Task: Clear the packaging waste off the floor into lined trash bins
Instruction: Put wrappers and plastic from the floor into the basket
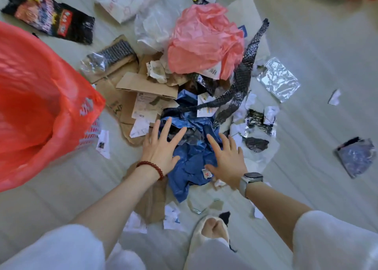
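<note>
Now both hands, the left hand [161, 147] and right hand [227, 157], reach spread and empty over the blue plastic wrap [192, 163] at lower centre, seemingly about to gather it for the red-lined bin [30, 106] at left.

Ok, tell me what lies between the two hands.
In the head view, crumpled blue plastic wrap fills the gap between the left hand and right hand; both hands are spread open on it.

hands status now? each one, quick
Left hand: open, fingers spread over the blue plastic bag, holding nothing.
Right hand: open, spread over the same bag, holding nothing.
</note>
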`<action>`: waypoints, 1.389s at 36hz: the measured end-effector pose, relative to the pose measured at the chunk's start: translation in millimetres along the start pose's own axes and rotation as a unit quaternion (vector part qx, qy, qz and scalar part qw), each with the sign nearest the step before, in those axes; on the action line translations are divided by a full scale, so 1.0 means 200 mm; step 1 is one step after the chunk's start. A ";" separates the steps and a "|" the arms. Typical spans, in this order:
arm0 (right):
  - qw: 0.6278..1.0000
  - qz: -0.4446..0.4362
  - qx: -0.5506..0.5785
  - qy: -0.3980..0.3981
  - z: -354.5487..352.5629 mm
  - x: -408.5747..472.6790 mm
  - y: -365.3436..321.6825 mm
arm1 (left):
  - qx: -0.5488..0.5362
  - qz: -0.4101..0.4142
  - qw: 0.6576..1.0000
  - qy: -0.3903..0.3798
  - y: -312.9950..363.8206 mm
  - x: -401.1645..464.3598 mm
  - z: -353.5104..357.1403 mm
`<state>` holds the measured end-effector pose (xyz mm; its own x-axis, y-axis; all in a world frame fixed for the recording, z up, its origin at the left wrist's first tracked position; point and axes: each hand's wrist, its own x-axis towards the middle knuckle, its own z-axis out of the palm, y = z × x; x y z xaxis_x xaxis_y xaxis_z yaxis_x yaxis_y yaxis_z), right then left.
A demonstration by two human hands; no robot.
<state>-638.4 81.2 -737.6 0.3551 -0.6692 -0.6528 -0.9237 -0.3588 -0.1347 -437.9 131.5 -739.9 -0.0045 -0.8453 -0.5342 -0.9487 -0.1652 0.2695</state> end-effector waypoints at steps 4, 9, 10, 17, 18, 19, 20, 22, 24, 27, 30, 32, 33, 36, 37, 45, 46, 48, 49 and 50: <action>0.999 -0.033 -0.034 -0.024 0.15 0.14 0.05 | 0.072 0.021 0.997 0.007 -0.05 0.20 0.13; 0.997 -0.031 -0.060 0.027 0.27 0.18 0.06 | 0.111 0.040 0.993 0.030 -0.11 0.31 0.20; 0.996 -0.033 -0.059 0.053 0.27 0.18 0.06 | 0.100 0.056 0.992 0.044 -0.12 0.31 0.19; 0.975 -0.084 0.144 0.145 0.18 0.18 0.13 | -0.083 0.135 0.973 0.165 -0.22 0.30 0.05; 0.969 -0.070 0.198 0.134 0.14 0.18 0.14 | -0.098 0.132 0.972 0.167 -0.24 0.29 0.02; 0.959 -0.055 0.249 0.127 0.11 0.17 0.15 | -0.109 0.128 0.972 0.166 -0.26 0.28 0.00; 0.947 -0.041 0.289 0.131 0.08 0.17 0.16 | -0.124 0.120 0.971 0.164 -0.27 0.27 -0.02; 0.919 -0.017 0.358 0.167 0.02 0.15 0.15 | -0.184 0.108 0.963 0.164 -0.27 0.24 -0.04; 0.882 -0.001 0.417 0.220 -0.04 0.13 0.10 | -0.255 0.113 0.948 0.154 -0.22 0.20 -0.06; 0.836 -0.013 0.471 0.283 -0.11 0.11 -0.04 | -0.375 0.110 0.915 0.103 -0.11 0.14 -0.08; 0.809 -0.062 0.524 0.259 -0.13 0.11 -0.20 | -0.506 0.081 0.856 0.073 -0.02 0.12 -0.12; 0.803 -0.110 0.550 0.202 -0.13 0.10 -0.28 | -0.542 0.079 0.834 0.060 0.00 0.12 -0.13; 0.797 -0.130 0.566 0.166 -0.13 0.10 -0.30 | -0.553 0.076 0.827 0.060 0.00 0.13 -0.13; 0.752 -0.145 0.643 0.034 -0.16 0.08 -0.28 | -0.555 0.060 0.825 0.082 -0.05 0.14 -0.14; 0.736 -0.134 0.664 -0.003 -0.16 0.08 -0.25 | -0.540 0.058 0.835 0.091 -0.08 0.15 -0.14; 0.775 -0.107 0.614 0.101 -0.19 0.11 -0.13 | -0.449 0.160 0.878 0.046 -0.19 0.09 -0.20; 0.787 -0.127 0.598 0.078 -0.19 0.11 -0.15 | -0.440 0.180 0.879 0.037 -0.17 0.09 -0.22; 0.793 -0.154 0.589 0.023 -0.19 0.10 -0.21 | -0.412 0.209 0.885 0.060 -0.12 0.07 -0.23; 0.781 -0.160 0.604 -0.007 -0.19 0.09 -0.25 | -0.391 0.216 0.889 0.098 -0.10 0.06 -0.23; 0.766 -0.162 0.621 -0.031 -0.18 0.09 -0.28 | -0.371 0.214 0.892 0.146 -0.09 0.05 -0.23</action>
<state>-575.4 66.1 -714.1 0.6230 -0.6300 -0.4637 -0.2270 0.4216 -0.8779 -405.8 102.9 -713.6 -0.1317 -0.9899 -0.0530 -0.4082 0.0054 0.9129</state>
